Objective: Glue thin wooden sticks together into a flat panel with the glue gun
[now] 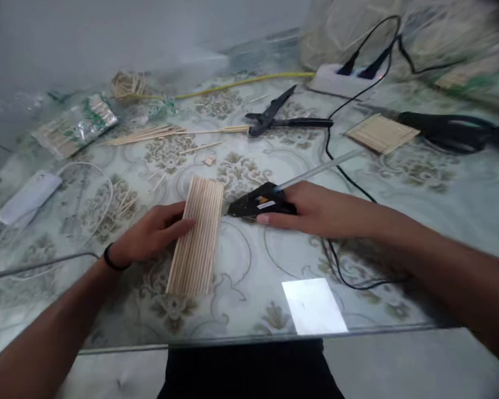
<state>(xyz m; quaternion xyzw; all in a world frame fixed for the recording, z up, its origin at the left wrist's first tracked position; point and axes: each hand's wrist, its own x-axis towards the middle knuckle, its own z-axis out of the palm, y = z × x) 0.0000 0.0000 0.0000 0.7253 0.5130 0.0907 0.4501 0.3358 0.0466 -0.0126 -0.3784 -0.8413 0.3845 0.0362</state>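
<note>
2 hands: L hand (149, 235) open, fingers flat on left edge of stick panel (196, 235); R hand (311, 213) closed around glue gun (258, 204).
Panel: thin pale wood sticks side by side, ribbed, long rectangle, flat on table near front centre, between the hands.
Gun: black plastic w/ orange label, lying low, nozzle pointing left, just beside panel's right edge; contact can't tell. Translucent glue stick (320, 166) out the back.
Cord (341, 266): black, looped under R wrist.
Far side: black cutters (283, 113), loose sticks (158, 133), crinkly stick packet (75, 127), 2nd panel (381, 133), squarer.
Power: white power strip (336, 77), two black plugs in.
Left: flat white device (27, 197) w/ white cable.
Surface: table (241, 310), glass top, glossy, pale cloth w/ floral scroll print under it, bright glare patch near front edge.
Room: plain grey wall behind, blurred.
</note>
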